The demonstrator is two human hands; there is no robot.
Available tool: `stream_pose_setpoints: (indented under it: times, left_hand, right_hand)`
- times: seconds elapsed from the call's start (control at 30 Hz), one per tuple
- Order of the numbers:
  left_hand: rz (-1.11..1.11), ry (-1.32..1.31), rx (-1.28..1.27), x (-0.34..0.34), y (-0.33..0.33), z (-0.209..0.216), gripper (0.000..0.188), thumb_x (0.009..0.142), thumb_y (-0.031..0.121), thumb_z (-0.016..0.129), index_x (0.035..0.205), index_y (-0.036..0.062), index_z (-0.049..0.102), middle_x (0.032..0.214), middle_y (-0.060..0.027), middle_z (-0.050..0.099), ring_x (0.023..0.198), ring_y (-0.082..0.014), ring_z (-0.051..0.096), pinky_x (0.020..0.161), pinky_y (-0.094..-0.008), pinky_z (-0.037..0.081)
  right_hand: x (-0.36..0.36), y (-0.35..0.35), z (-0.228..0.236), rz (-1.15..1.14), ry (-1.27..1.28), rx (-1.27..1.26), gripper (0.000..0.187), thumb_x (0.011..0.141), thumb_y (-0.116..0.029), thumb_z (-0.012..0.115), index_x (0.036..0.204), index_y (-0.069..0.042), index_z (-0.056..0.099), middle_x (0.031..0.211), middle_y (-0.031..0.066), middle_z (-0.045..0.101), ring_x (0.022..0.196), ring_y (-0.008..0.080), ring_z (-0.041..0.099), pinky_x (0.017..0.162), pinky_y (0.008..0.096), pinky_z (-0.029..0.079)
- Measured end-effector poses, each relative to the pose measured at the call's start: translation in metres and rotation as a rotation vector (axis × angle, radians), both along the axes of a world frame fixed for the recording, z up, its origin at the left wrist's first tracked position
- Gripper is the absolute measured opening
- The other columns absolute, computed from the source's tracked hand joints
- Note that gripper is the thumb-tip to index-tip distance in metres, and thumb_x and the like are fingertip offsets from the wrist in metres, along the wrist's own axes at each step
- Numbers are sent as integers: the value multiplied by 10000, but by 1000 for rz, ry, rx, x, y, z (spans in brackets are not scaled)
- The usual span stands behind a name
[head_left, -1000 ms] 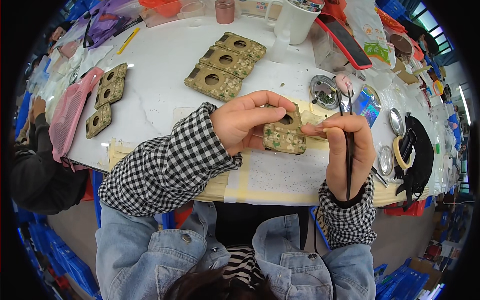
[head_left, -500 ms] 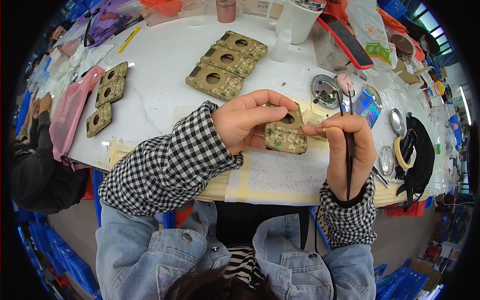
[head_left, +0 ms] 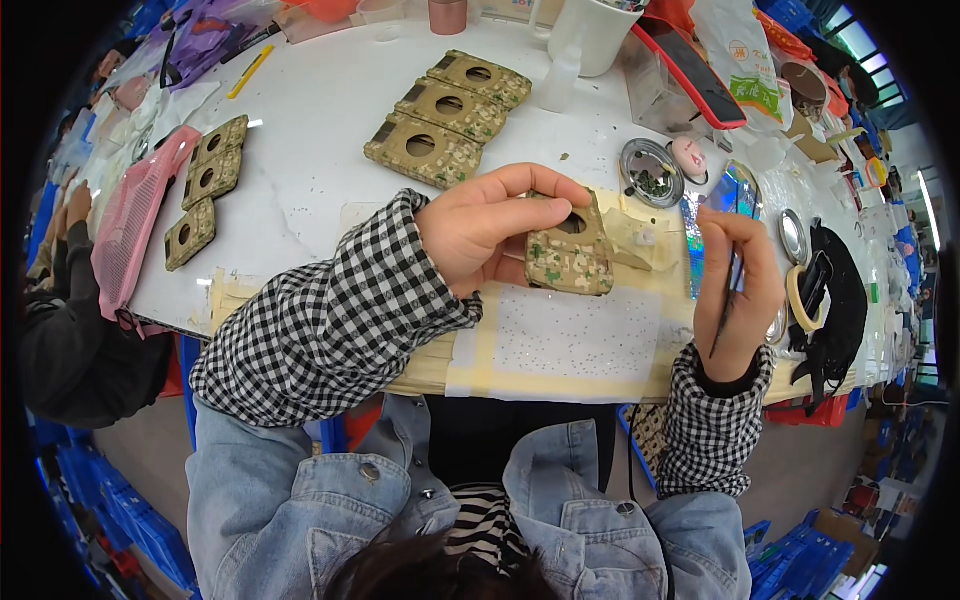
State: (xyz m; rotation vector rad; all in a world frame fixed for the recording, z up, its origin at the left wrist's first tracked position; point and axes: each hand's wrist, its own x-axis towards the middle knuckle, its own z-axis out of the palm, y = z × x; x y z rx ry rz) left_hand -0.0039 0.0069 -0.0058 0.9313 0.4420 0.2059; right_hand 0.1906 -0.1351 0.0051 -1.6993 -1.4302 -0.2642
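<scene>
My left hand [head_left: 490, 225] grips a small camouflage-patterned case [head_left: 568, 262] with a round hole in it, thumb on its face and fingers behind. To the right, my right hand [head_left: 740, 280] is closed, with dark tweezers [head_left: 722, 325] lying along the palm; its thumb and forefinger tips meet, and anything between them is too small to make out. A shiny blue holographic sheet [head_left: 692, 235] is partly behind that hand. Beyond it stands a round metal dish [head_left: 652, 172] with dark green bits inside. White paper [head_left: 570, 345] with tiny specks lies below the case.
Three similar cases [head_left: 425, 145] overlap in a row further back, and three more [head_left: 207, 180] lie at the left by a pink mesh pouch [head_left: 145, 220]. A white mug [head_left: 595, 40] and a red-edged phone [head_left: 690, 75] are at the back. Another person's hand [head_left: 78, 205] shows far left.
My right hand has moved away from the case to the right, taking the tweezers with it and tilting them. My left hand still holds the case in nearly the same place.
</scene>
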Motion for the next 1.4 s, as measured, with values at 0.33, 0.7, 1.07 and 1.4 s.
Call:
stream_pose_setpoints:
  times: [0.33,0.7,1.07,1.4]
  left_hand:
    - [40,-21,-5,-1,5,-4,208,943,161,492,1116,48,505,1020,-44,601,911,-111,603,771,-266,543]
    - [56,-6,88,0,3,-6,238,946,182,487,1144,50,504,1044,-37,595,925,-100,601,761,-259,546]
    - [52,6,118,0,3,-7,246,949,191,480,1154,56,502,1055,-36,594,947,-98,595,778,-261,542]
    - [60,7,120,1,1,-6,249,945,196,490,1147,53,506,1037,-32,598,944,-91,591,781,-255,537]
  right_hand:
    - [-2,-4,1,89,-94,-147,228,871,-101,559,1059,28,570,929,176,604,849,289,598,760,344,463]
    - [-34,-80,-18,327,641,-269,213,823,-34,616,1019,49,604,1054,182,598,960,259,599,893,355,441]
    - [-55,-71,-55,257,590,-156,105,854,-48,584,887,32,643,886,137,582,843,206,549,725,272,436]
    - [-56,-68,-55,244,541,-178,93,832,-56,621,868,23,655,849,128,597,815,216,555,697,275,437]
